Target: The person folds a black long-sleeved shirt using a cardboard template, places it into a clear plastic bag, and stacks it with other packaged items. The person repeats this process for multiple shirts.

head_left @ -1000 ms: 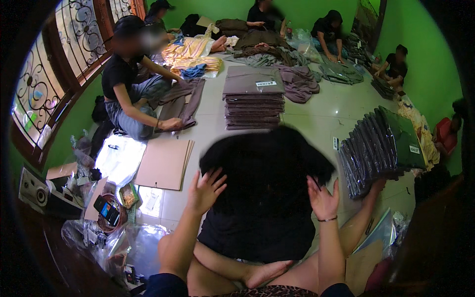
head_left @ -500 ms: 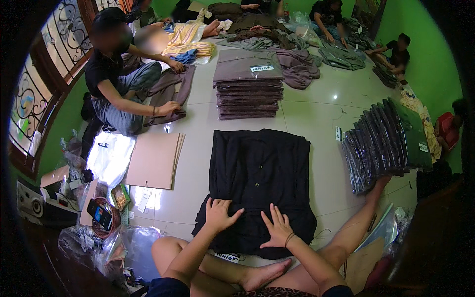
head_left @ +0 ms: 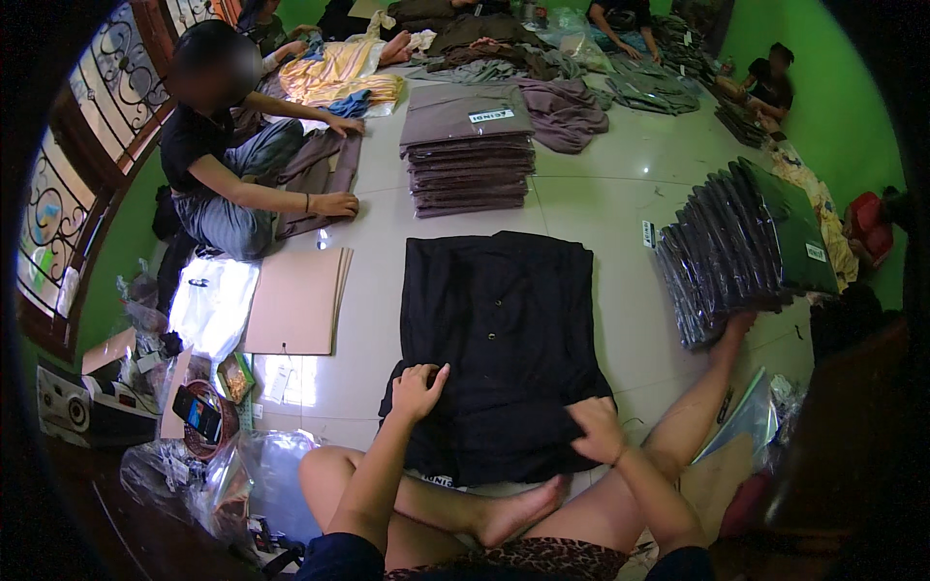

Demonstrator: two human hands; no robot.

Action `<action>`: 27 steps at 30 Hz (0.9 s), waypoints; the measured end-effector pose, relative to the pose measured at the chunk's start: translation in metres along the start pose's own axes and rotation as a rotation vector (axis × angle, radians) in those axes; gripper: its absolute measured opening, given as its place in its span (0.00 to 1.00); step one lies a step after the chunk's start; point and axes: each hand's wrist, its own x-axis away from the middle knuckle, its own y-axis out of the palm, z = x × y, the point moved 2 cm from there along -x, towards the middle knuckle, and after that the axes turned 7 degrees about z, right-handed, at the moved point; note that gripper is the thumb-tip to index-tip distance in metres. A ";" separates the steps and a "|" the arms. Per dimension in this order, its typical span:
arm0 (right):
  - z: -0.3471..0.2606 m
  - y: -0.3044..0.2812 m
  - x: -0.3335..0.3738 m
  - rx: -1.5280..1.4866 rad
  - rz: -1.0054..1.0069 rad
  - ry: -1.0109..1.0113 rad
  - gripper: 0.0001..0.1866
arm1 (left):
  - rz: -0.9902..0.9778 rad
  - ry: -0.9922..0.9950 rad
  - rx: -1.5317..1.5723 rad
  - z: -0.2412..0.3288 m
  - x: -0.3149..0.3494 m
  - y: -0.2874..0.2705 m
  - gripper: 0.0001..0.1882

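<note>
A black garment [head_left: 496,290], folded to a near-rectangle with buttons down its middle, lies on the tiled floor before me. My left hand [head_left: 418,390] rests at its lower left side, thumb apart from the fingers and nothing held. At the lower right edge is my right hand [head_left: 598,429]; motion smears its fingers, so their grip is unclear. A white printed label [head_left: 439,479] shows partly from under the near edge of the cloth, beside my bare foot.
Bagged brown garments [head_left: 468,174] are stacked beyond; bagged dark ones [head_left: 727,254] lean in a row at right. Cardboard sheets [head_left: 295,300] and a basket with a phone [head_left: 198,414] are at left. A co-worker [head_left: 228,165] handles brown cloth [head_left: 325,179]; others sit farther back.
My right hand has moved right, from lying spread on the cloth to its right edge. My left hand stays at the left side, its fingers drawn closer together. The view has shifted slightly.
</note>
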 end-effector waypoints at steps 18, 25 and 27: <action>-0.030 0.031 0.065 0.299 -0.400 0.510 0.46 | -0.352 0.581 -0.361 0.043 0.049 0.042 0.52; 0.035 0.028 0.104 -0.061 -0.465 0.537 0.19 | 0.098 0.585 0.261 -0.010 0.043 -0.020 0.35; 0.070 0.005 0.112 -0.325 -0.141 0.604 0.22 | 0.291 0.105 0.519 -0.052 0.038 -0.043 0.29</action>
